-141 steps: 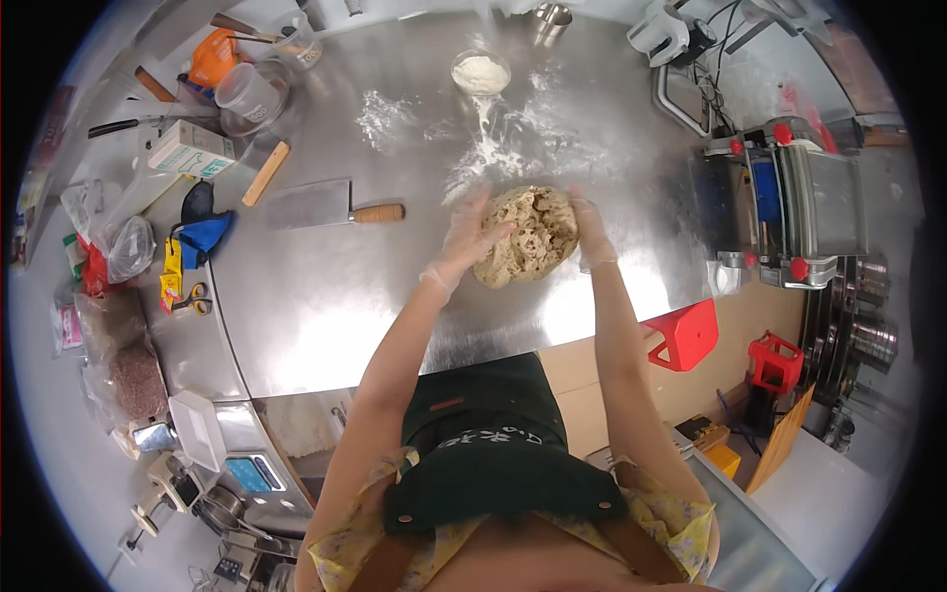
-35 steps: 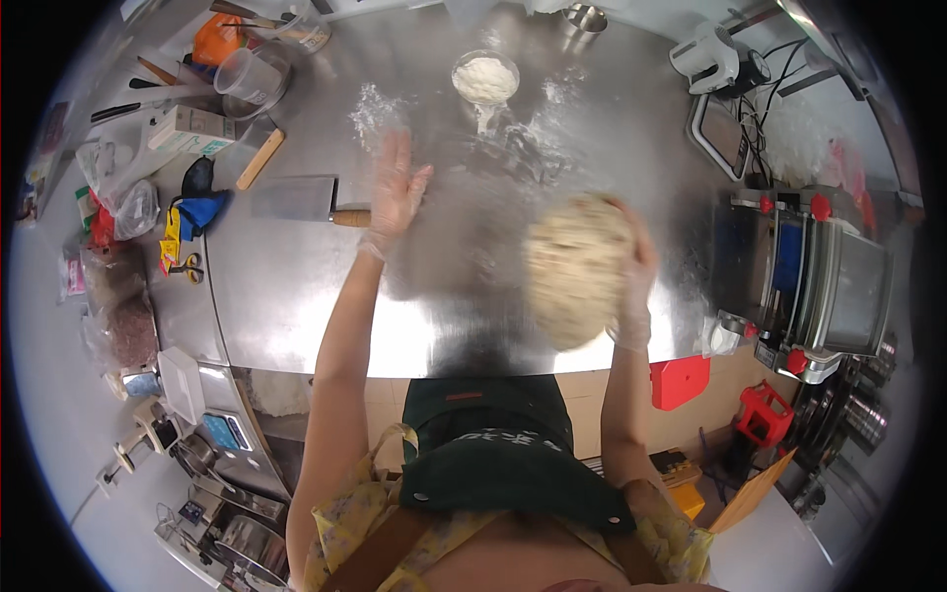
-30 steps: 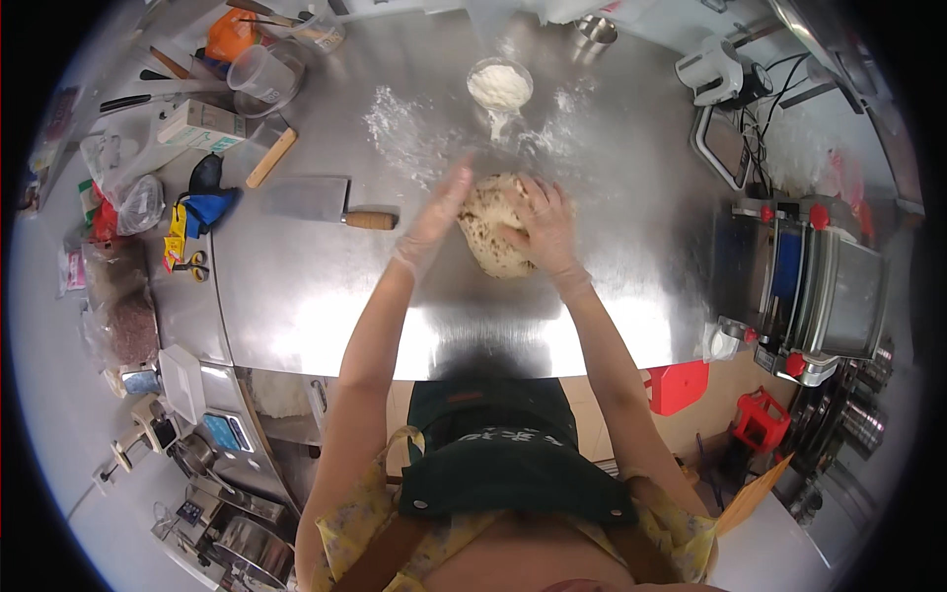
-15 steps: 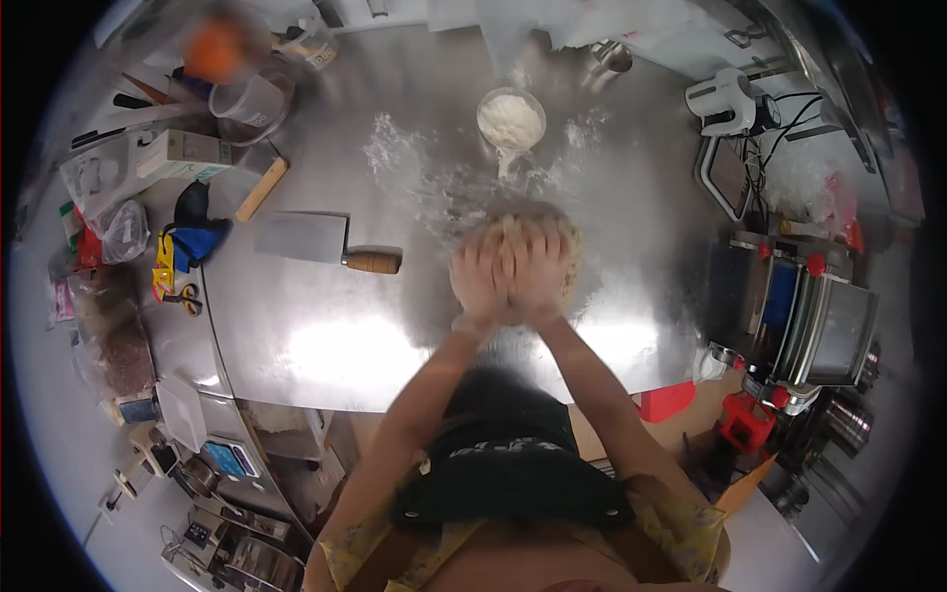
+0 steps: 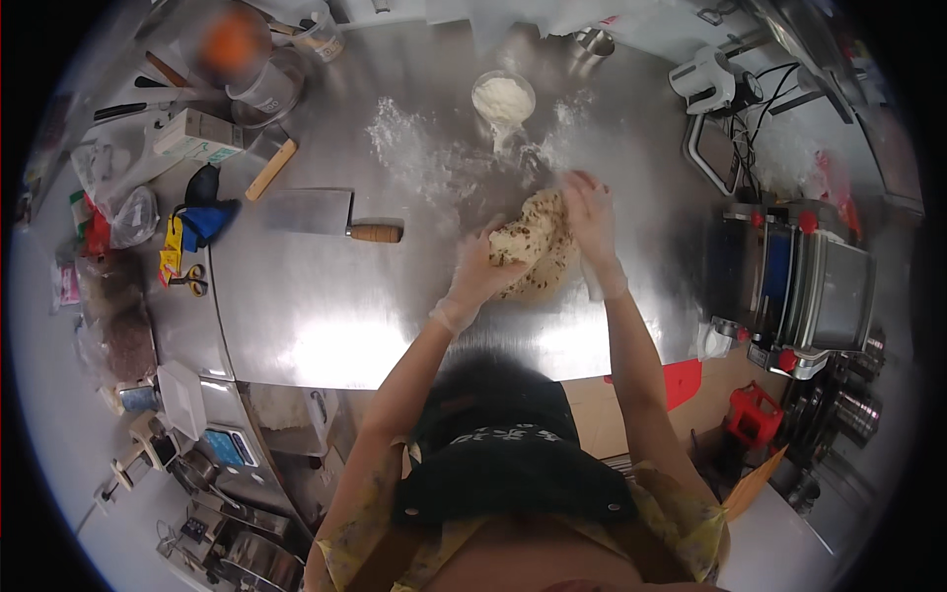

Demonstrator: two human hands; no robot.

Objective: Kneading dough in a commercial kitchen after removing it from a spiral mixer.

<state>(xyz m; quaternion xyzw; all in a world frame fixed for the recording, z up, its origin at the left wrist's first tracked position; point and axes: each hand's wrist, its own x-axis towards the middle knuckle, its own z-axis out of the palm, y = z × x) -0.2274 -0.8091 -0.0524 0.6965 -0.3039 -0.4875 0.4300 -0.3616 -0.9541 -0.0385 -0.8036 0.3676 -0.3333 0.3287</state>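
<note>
"Well, start closest in — and work outward."

"Right at the bottom, a dark green apron (image 5: 503, 483). Just past it, the front edge of a steel table (image 5: 326, 296), with a red stool (image 5: 755, 414) lower down to the right."

"And the left hand (image 5: 480, 266)?"

"In a clear glove (image 5: 454, 314), out over the table itself. Grasping the left side of the dough (image 5: 536, 242), with fingers curled and thumb lying across the top."

"Same for the other?"

"No. See the right hand (image 5: 592, 222) at the upper right side of the dough, also gloved, fingers extended and not clenched. Hard to tell how firmly pressed against it."

"Describe the dough, then."

"Pale and lumpy, flecked with brown bits, lying on the table between both hands — with a fold raised on top."

"Anything at about the same depth?"

"To the left, a cleaver (image 5: 311, 210) with a wooden handle, lying flat, well apart from the dough; further left, yellow-handled scissors (image 5: 196, 281). To the right, a metal machine (image 5: 834, 286) with red knobs."

"And farther out?"

"A scatter of flour (image 5: 404, 138) across the steel, then a round bowl (image 5: 533, 94) holding more flour. Beyond, a white hand mixer (image 5: 702, 81) beside loose cables (image 5: 752, 138) on the right, and a shiny metal cup (image 5: 595, 42) near the back edge."
</note>
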